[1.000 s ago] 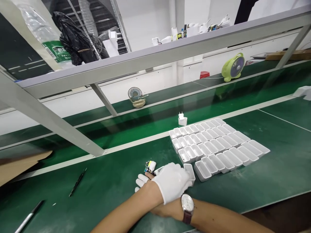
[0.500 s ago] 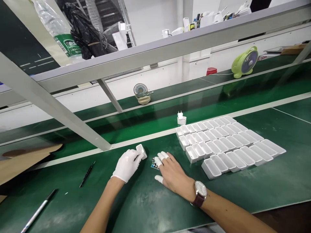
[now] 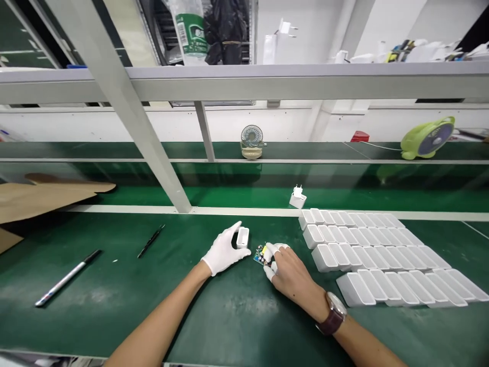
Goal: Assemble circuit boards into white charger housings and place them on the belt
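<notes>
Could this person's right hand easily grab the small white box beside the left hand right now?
Probably not easily: the right hand has its fingers on the circuit board, and the gloved left hand curves around the white box, its thumb at the near side.

A left hand (image 3: 225, 251) and a right hand (image 3: 293, 272) make two, with one wristwatch (image 3: 336, 306). There is one circuit board (image 3: 260, 255), one lone case (image 3: 242, 238), four rows of cases (image 3: 382, 255), one marker (image 3: 69, 278) and one slim black tool (image 3: 151, 241). A small fan (image 3: 252, 136) and a green fan (image 3: 425, 139) make two, plus one bottle (image 3: 191, 33).
</notes>
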Tool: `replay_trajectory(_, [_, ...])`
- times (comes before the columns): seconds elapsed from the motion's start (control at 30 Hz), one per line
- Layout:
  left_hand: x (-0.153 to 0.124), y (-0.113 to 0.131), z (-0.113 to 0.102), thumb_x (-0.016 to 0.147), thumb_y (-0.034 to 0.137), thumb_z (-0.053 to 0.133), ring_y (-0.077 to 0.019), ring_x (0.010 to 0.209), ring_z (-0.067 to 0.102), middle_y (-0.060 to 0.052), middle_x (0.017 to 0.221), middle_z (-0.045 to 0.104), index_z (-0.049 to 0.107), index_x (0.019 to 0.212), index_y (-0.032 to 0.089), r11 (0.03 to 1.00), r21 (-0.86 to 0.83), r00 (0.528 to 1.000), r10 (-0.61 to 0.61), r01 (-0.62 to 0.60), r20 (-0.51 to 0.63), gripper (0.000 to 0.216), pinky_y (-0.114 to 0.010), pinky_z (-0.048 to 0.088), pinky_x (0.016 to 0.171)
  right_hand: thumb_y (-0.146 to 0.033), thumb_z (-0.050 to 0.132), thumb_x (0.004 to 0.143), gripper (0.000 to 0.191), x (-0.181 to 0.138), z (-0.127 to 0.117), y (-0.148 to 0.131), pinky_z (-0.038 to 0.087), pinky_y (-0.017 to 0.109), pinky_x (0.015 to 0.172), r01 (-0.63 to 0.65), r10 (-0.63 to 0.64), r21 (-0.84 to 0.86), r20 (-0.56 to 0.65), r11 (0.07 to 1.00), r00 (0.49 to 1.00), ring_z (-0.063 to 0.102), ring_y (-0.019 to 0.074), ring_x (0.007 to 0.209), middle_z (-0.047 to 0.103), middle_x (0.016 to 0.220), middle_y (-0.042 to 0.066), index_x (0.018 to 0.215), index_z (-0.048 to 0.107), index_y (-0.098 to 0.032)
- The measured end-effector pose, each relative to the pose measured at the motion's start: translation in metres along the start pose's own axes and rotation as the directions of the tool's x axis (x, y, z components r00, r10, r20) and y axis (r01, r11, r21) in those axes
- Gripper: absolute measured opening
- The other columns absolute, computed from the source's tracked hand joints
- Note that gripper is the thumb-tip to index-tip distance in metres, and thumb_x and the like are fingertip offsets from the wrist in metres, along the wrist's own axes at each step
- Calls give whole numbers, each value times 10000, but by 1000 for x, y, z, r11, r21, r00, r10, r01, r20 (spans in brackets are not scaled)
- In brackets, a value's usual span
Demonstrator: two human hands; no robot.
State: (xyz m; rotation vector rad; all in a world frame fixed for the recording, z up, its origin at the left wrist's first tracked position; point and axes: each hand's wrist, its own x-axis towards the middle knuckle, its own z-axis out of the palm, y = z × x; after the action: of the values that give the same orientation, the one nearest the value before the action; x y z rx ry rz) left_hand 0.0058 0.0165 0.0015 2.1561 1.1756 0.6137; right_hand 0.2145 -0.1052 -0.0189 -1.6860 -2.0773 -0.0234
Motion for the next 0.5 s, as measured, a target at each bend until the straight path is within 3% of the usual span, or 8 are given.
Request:
replay_trajectory(0.1, [-5, 6, 1, 687, 273, 794, -301, 1177, 599, -86, 1249, 629, 551, 1299, 229, 1000, -15, 1000, 19, -19, -7, 661, -499, 463, 1040, -133, 537, 866, 373, 9, -17, 0, 553, 504, 902, 27, -26, 48, -11, 998, 1000, 593, 320, 1073, 612, 1098, 173, 1238, 537, -102])
replay_trajectory(0.23, [-14, 18, 7, 605, 196, 792, -258, 1011, 628, -51, 1081, 617, 608, 1087, 208, 995, -53, 994, 84, -88, -68, 516, -439, 539, 913, -164, 512, 912, 479, 21, -36, -2, 566, 415, 942, 19, -12, 293, -28, 956, 1000, 589, 250, 1148, 524, 1297, 148, 1385, 436, -176])
replay_trajectory(0.33, [-20, 22, 15, 551, 152, 793, -259, 995, 622, -65, 1084, 595, 597, 1070, 205, 987, -63, 984, 141, -149, -112, 557, -431, 551, 884, -212, 539, 929, 498, 21, -33, -1, 548, 432, 995, 10, 33, 390, -103, 921, 994, 576, 247, 1204, 512, 1350, 131, 1413, 421, -217])
replay_trajectory(0.5, [-24, 18, 21, 577, 172, 778, -278, 1001, 629, -83, 1099, 601, 590, 1107, 216, 979, -21, 974, 198, -201, -106, 564, -439, 555, 869, -223, 576, 937, 512, 9, -19, 1, 522, 481, 1042, 18, 78, 371, -241, 928, 967, 547, 280, 1276, 535, 1383, 134, 1430, 439, -219])
